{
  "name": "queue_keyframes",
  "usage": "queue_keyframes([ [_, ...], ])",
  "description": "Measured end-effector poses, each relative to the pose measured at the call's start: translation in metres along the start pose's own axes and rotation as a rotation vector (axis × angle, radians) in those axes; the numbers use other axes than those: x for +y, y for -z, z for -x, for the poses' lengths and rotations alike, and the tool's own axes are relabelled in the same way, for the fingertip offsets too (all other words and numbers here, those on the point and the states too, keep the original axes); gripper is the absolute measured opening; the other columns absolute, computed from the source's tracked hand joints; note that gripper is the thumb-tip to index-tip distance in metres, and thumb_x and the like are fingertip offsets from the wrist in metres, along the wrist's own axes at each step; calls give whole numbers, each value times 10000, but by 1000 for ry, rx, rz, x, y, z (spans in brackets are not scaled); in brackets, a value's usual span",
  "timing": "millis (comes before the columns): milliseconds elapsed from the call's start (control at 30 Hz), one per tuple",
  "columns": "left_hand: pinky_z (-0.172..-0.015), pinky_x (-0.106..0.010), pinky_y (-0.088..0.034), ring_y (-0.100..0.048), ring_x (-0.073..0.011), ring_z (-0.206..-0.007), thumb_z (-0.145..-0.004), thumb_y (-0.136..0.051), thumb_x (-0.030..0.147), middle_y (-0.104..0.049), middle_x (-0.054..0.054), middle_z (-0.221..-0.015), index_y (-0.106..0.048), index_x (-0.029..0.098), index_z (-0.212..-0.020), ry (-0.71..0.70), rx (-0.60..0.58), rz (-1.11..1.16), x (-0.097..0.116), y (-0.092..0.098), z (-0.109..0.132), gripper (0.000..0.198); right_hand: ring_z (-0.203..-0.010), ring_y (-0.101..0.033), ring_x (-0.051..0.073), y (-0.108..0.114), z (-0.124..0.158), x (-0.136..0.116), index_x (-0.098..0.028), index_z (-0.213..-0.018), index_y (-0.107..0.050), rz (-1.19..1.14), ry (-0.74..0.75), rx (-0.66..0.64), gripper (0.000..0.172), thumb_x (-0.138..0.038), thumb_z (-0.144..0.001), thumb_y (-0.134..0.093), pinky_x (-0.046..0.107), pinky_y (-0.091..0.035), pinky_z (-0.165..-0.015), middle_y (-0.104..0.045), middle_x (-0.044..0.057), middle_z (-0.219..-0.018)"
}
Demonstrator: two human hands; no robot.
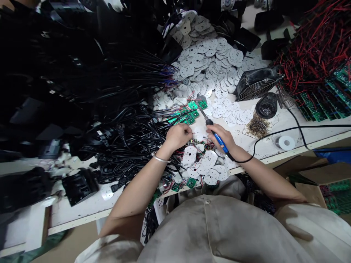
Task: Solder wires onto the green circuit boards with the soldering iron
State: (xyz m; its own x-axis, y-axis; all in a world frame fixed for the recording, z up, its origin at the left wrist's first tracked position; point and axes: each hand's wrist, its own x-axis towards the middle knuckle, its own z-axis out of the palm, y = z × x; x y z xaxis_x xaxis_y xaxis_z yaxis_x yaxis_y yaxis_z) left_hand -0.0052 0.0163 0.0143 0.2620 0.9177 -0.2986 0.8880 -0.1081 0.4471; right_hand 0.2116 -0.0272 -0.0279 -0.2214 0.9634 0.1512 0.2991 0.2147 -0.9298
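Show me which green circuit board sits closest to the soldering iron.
The small green board at the right end, past the tip of the soldering iron in the right hand; other green boards lie further left.

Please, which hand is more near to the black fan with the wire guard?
Right. The right hand, holding a blue-handled soldering iron, is below and left of the black fan in the view; the left hand is farther left, past the right hand.

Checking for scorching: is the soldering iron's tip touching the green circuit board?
Cannot tell. The head view shows the tip ending at the board, too small to settle.
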Motion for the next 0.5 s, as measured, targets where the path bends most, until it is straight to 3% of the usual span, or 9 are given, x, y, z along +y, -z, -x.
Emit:
queue_keyframes([
  [100, -788, -310, -509, -678, -222, -874, -817, -550, 210, -747, -55, -935, -730, 192, -799, 67, 59, -71, 7, -2, 2, 183, -1018, -714, 225, -2, -4, 0, -280, -1119, -690, 119, 43, -88, 315, -489, -933, -544, 373, -588, -910, -702, 76, -1228],
  [300, -745, -329, -509, -690, -260, -928, -865, -533, 242, -738, -78, -981, -723, 201, -833, 141, 145, -124, 11, -8, 8, 197, -972, -730, 230, -2, 2, 5, -252, -1133, -677, 135, 75, -51, 291, -425, -943, -540, 379, -609, -876, -695, 101, -1224],
  [500, -795, -349, -522, -680, -262, -967, -909, -514, 241, -723, -95, -1015, -717, 182, -886, 105, 116, -157, 14, -6, 12, 212, -944, -742, 242, -2, 4, 10, -243, -1206, -651, 229, 69, -39, 328, -409, -956, -518, 391, -621, -843, -667, 117, -1294],
])
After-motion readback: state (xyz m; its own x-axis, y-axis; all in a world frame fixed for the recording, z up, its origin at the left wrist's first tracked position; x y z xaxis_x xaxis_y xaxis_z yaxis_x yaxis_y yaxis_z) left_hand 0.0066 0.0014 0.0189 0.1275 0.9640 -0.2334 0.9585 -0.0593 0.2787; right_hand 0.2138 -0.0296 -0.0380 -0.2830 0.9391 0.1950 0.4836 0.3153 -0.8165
